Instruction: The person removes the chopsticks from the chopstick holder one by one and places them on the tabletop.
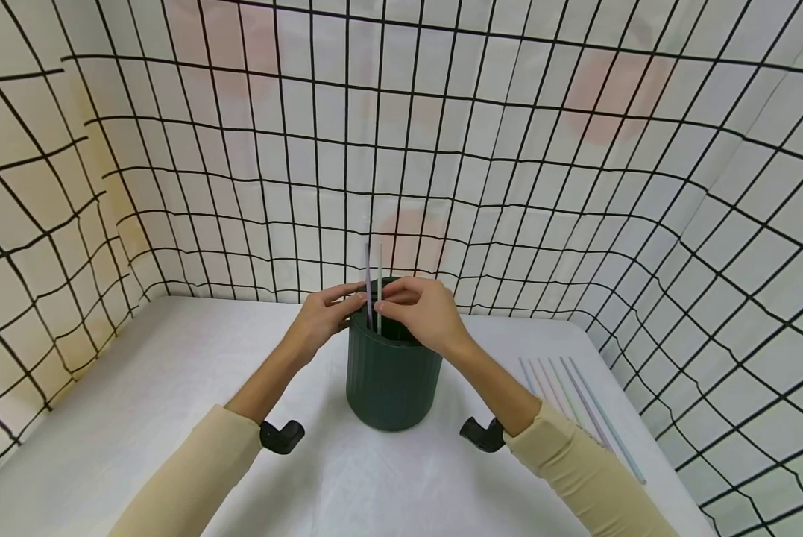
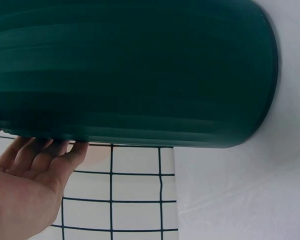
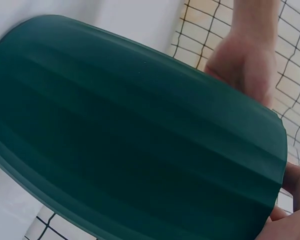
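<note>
A ribbed dark green pot (image 1: 391,380) stands upright on the white table. Two thin straws, one purple (image 1: 368,268) and one white (image 1: 379,261), rise above its rim from inside. My left hand (image 1: 322,317) holds the pot's left rim, its fingers against the outer wall and its thumb by the purple straw; the left wrist view shows these fingers (image 2: 45,157) touching the wall. Over the opening, my right hand (image 1: 428,309) pinches the white straw between thumb and fingers. The pot wall fills much of both wrist views and hides the straws there.
Several pastel straws (image 1: 592,403) lie side by side on the table (image 1: 193,350) to the right of the pot, partly behind my right forearm. Black wire grid (image 1: 508,149) encloses the back and both sides. Black wrist mounts (image 1: 282,437) stick out from both wrists.
</note>
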